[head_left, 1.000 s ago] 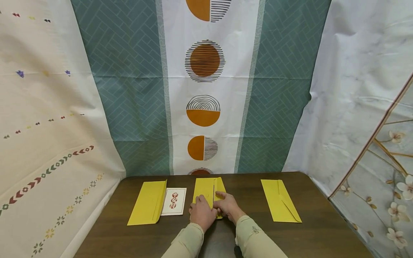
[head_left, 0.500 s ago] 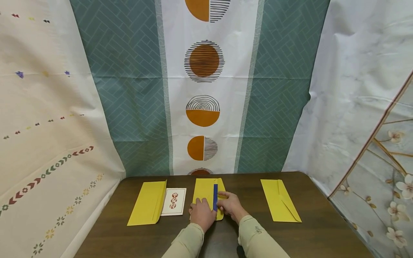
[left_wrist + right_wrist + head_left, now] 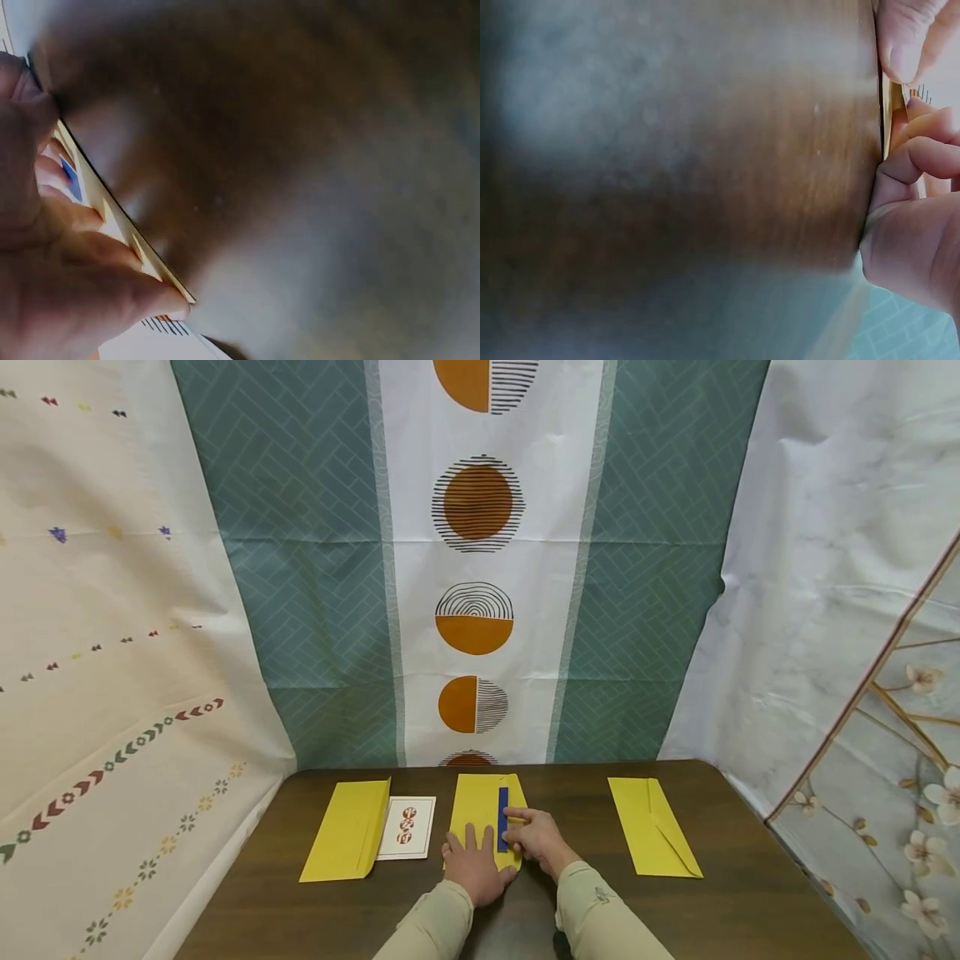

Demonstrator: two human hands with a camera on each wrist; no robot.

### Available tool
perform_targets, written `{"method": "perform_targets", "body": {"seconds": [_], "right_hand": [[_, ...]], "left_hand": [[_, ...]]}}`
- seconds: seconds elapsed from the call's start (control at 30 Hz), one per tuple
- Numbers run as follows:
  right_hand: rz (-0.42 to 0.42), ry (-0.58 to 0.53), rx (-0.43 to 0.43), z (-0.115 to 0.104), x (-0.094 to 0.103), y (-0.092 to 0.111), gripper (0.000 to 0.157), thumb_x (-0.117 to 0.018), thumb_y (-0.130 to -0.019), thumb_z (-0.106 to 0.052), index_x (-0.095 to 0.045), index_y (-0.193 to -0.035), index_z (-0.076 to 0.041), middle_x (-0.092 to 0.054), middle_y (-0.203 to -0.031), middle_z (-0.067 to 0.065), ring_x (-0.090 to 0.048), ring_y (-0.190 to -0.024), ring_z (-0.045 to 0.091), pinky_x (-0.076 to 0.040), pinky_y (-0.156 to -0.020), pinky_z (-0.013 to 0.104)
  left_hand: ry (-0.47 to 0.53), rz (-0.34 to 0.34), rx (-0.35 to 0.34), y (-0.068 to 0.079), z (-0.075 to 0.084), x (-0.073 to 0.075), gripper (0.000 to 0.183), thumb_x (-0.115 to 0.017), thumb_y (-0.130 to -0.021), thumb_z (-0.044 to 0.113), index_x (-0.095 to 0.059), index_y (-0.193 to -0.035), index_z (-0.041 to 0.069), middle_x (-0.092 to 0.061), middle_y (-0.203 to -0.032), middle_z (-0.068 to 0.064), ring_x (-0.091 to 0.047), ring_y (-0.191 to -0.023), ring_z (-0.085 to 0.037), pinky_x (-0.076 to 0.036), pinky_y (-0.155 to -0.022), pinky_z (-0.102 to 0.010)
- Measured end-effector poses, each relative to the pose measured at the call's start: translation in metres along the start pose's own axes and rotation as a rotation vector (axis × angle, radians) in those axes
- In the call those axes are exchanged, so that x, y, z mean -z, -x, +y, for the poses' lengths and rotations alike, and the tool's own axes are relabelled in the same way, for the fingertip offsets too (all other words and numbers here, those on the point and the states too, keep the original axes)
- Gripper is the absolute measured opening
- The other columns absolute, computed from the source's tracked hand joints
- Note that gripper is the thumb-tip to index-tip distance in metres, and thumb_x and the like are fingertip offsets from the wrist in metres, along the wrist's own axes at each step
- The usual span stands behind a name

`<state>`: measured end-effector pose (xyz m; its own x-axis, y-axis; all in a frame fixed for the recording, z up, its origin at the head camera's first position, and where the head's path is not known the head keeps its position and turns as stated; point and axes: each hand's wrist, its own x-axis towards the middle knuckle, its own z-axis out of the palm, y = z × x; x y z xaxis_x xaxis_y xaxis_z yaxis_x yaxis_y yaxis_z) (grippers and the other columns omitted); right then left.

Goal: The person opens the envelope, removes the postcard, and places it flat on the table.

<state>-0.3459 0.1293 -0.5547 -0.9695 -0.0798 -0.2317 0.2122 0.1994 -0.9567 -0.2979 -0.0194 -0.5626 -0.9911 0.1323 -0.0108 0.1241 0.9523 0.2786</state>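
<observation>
1. A person in beige sleeves (image 3: 607, 917) worked with both bare hands over a flat yellow paper envelope (image 3: 474, 802) at the middle of a dark brown wood-look table (image 3: 255, 914).

2. The left hand (image 3: 474, 868) lay open, palm down, fingers spread over the lower left part of the envelope.

3. The right hand (image 3: 542, 840) was relaxed rather than clenched, with two parted fingertips touching the right edge of a narrow, straight blue strip (image 3: 502, 820); the close right wrist view showed bent fingers.

4. The blue strip ran lengthwise along the right side of the middle envelope, between the two hands. A small patch of blue also showed past the fingers in the left wrist view.

5. To the left lay a second yellow paper envelope (image 3: 341, 831), and against its right edge a white rectangular card (image 3: 420, 828) with a thin dark border and red round motifs. Whether the card reached under the envelope could not be told.

6. Well apart on the right lay a third yellow paper envelope (image 3: 643, 822), its diagonal seam facing up.

7. Behind the table hung a teal cloth (image 3: 307, 610) with a white central band of orange circles.
</observation>
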Motion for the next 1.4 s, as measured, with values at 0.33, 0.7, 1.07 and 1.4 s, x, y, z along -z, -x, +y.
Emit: {"method": "perform_targets", "body": {"seconds": [0.33,0.7,1.07,1.4], "right_hand": [[0.041,0.020,-0.011,0.002,-0.002,0.000,0.045,-0.074,-0.094,0.003,-0.071,-0.138,-0.004,-0.074,-0.087,0.001,-0.051,-0.052,0.005,-0.038,-0.048,0.018],[0.152,-0.006,-0.031,0.003,0.001,-0.004,0.047,-0.073,-0.095,-0.001,-0.070,-0.142,-0.007,-0.073,-0.102,0.009,-0.053,-0.056,0.010,-0.041,-0.051,0.020],[-0.035,0.224,0.057,-0.001,0.006,-0.001,0.044,-0.081,-0.094,-0.009,-0.073,-0.138,-0.011,-0.060,-0.078,0.001,-0.054,-0.056,0.013,-0.042,-0.051,0.022],[0.004,0.201,0.042,0.004,0.010,-0.002,0.046,-0.079,-0.094,-0.007,-0.072,-0.139,-0.008,-0.061,-0.076,0.002,-0.053,-0.056,0.013,-0.043,-0.052,0.023]], "left_hand": [[-0.054,-0.108,-0.032,-0.006,-0.018,-0.028,0.107,-0.054,-0.092,0.083,-0.036,-0.165,0.007,-0.026,-0.175,-0.023,-0.019,-0.161,-0.057,-0.019,-0.129,-0.068],[-0.047,-0.149,-0.022,-0.005,-0.017,-0.025,0.112,-0.046,-0.091,0.089,-0.032,-0.167,0.009,-0.020,-0.178,-0.020,-0.012,-0.164,-0.054,-0.013,-0.132,-0.065],[-0.041,-0.185,-0.015,-0.005,-0.021,-0.017,0.112,-0.044,-0.091,0.089,-0.029,-0.168,0.009,-0.018,-0.179,-0.019,-0.011,-0.164,-0.054,-0.011,-0.132,-0.067],[-0.033,-0.175,0.003,-0.002,-0.020,-0.020,0.114,-0.045,-0.089,0.091,-0.031,-0.168,0.009,-0.020,-0.178,-0.020,-0.011,-0.164,-0.053,-0.011,-0.133,-0.065]]}}
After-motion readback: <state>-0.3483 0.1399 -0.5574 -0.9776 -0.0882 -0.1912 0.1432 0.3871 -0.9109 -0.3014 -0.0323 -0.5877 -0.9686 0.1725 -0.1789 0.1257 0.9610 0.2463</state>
